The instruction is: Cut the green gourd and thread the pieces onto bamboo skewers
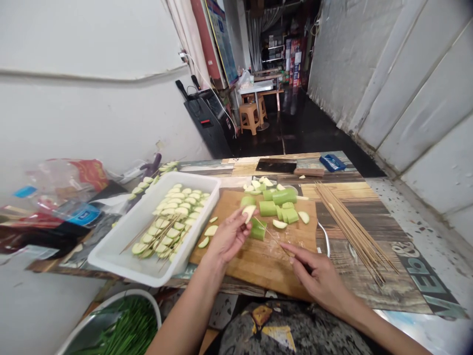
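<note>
My left hand (229, 235) pinches a pale green vegetable slice (249, 212) over the wooden cutting board (258, 261). My right hand (318, 278) is closed on a thin bamboo skewer (273, 237) whose tip points up-left toward that slice. Cut green vegetable chunks (278, 202) and loose slices lie on the far part of the board. A white rectangular tray (121, 251) to the left holds several skewers threaded with slices (170, 222).
A loose pile of bamboo skewers (351, 227) lies on the table to the right of the board. A cleaver (284, 166) and a blue object (331, 162) rest at the far edge. Plastic bags (62, 192) sit left; a bowl of green stalks (125, 330) stands below.
</note>
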Tool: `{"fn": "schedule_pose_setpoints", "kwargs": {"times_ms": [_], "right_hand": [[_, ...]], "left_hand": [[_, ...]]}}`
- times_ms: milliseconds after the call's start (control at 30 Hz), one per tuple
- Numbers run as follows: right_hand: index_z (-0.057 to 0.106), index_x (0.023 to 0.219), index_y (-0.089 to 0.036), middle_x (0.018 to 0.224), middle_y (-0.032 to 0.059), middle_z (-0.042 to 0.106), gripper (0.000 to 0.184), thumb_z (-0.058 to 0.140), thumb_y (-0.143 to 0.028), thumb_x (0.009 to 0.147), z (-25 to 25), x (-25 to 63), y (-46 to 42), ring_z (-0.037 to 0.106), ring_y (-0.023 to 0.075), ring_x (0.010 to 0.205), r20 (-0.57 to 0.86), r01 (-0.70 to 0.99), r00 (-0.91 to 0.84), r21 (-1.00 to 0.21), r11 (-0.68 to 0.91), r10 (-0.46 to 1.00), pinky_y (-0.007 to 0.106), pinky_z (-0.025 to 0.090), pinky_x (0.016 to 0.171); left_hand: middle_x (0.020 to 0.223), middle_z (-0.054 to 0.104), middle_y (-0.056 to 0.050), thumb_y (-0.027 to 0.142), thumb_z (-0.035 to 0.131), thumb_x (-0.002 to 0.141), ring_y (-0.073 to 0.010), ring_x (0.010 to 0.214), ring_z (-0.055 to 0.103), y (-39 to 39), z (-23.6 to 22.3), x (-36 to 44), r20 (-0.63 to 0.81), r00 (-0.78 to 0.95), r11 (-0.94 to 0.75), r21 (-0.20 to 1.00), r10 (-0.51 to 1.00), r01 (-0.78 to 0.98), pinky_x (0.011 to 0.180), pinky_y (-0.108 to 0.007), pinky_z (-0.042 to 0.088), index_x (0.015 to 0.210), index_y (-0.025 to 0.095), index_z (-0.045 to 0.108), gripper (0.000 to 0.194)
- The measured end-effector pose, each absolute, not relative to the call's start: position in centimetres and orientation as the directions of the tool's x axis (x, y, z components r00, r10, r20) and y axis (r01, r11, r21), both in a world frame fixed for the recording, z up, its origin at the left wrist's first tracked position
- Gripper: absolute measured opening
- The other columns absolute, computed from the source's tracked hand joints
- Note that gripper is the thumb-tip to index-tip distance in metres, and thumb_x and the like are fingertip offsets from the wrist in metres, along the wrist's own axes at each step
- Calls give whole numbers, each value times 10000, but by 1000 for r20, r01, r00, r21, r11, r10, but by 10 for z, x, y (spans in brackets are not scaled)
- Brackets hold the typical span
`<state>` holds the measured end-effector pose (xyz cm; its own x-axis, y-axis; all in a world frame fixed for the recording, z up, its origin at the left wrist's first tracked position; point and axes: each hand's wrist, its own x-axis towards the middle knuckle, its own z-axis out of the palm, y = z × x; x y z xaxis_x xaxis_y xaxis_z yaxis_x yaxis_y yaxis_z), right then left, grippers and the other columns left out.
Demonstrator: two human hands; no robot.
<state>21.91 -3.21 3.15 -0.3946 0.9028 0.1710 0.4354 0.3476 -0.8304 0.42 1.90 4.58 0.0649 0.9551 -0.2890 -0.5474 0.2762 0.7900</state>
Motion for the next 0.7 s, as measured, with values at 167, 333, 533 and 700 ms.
{"fn": "schedule_pose_setpoints", "kwargs": {"times_ms": [167,333,533,700], "right_hand": [[620,1111,-183,1045,41,672,320,448,-242,848,25,220,-31,645,159,895,188,412,-388,-840,353,902,260,495,810],[619,1111,-192,1053,31,668,306,462,-229,851,25,219,-32,642,150,913,220,392,-384,-840,374,897,249,494,828],[619,1110,-180,1055,42,666,303,472,-213,847,26,218,-32,644,156,913,237,388,-386,-835,390,892,257,502,827],[629,1099,-170,1025,53,678,302,466,-221,849,25,217,-32,651,181,900,237,367,-375,-850,379,896,292,505,835]], "left_hand": [[942,609,-111,125,609,742,-6,536,455,15,55,8,-345,53,301,724,937,-621,402,-92,335,855,69,599,127],[925,613,-118,145,566,775,-13,501,433,13,63,11,-402,34,338,716,915,-611,350,-98,286,880,67,595,134],[917,630,-112,155,583,763,-36,531,484,11,62,13,-421,-29,319,728,907,-607,381,-113,338,872,76,616,140],[899,638,-110,163,611,742,-39,543,492,11,59,14,-407,-24,312,736,913,-600,387,-109,340,867,81,636,152]]}}
